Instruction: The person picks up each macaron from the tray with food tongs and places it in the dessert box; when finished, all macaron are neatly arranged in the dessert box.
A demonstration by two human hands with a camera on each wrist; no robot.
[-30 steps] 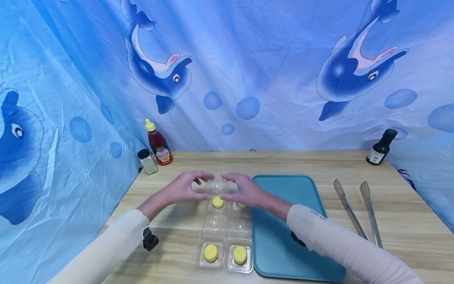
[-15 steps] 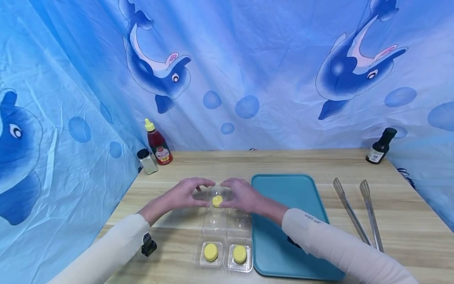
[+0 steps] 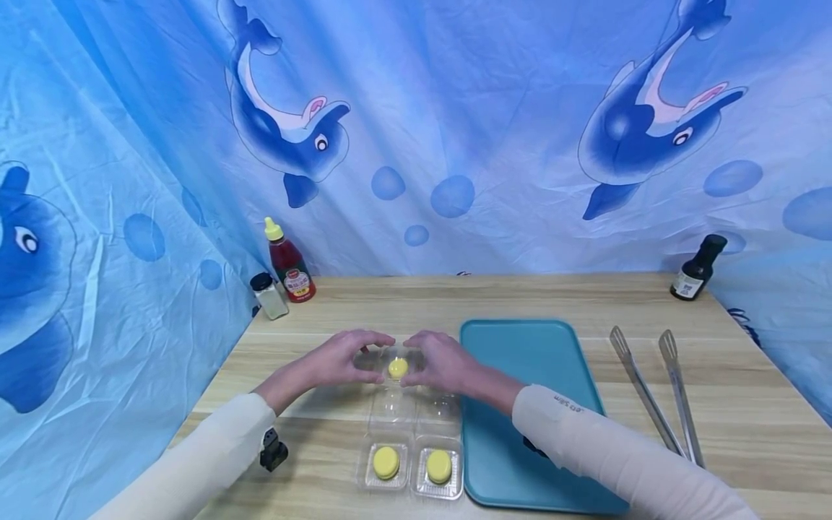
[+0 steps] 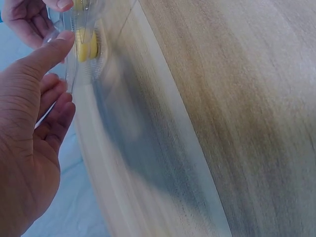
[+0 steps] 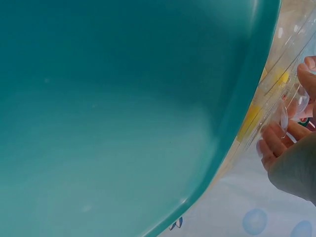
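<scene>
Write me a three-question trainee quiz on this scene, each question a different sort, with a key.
1. True or false: the tongs lie to the right of the teal tray.
2. Which is beside the red sauce bottle?
A) dark bottle
B) black-lidded jar
C) tongs
3. In the head view, what is between the left hand and the right hand?

Key:
1. True.
2. B.
3. A clear box with a yellow piece inside.
</scene>
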